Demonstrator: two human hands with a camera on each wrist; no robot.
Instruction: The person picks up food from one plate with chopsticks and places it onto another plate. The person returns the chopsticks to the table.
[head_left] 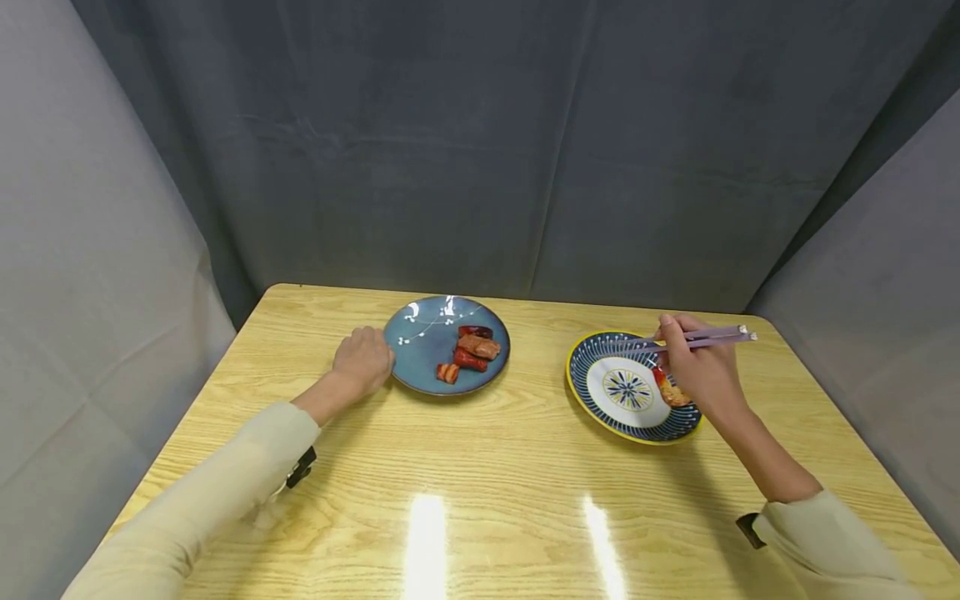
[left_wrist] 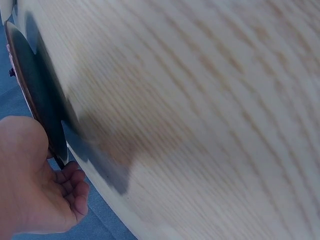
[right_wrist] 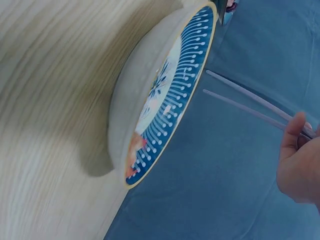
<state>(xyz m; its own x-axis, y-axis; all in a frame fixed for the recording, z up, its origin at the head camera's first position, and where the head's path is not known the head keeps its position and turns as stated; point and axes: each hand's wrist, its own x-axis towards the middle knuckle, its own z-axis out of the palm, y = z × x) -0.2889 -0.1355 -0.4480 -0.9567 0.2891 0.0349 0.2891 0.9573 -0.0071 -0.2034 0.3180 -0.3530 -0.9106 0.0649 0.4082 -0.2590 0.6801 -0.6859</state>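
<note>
At the left, my left hand (head_left: 363, 362) pinches the edge of a round blue plate (head_left: 416, 354) with white blossom sprigs. The left wrist view shows the thumb over the rim and curled fingers below it. Several food pieces lie on it: red sausage-like pieces (head_left: 470, 359), a brown piece (head_left: 480, 346) and a small striped orange one (head_left: 447, 372). My right hand (head_left: 701, 371) holds purple chopsticks (head_left: 712, 335), their tips apart over a yellow-rimmed, blue-patterned plate (head_left: 600, 408) with nothing between them. Partly behind that hand, a red and orange-tan food piece (head_left: 672, 392) lies on this plate.
Both plates stand toward the far side of a light wooden table (head_left: 510, 467). A dark grey curtain (head_left: 420, 167) hangs behind its back edge. Pale cloth walls (head_left: 97, 250) flank the left and right sides.
</note>
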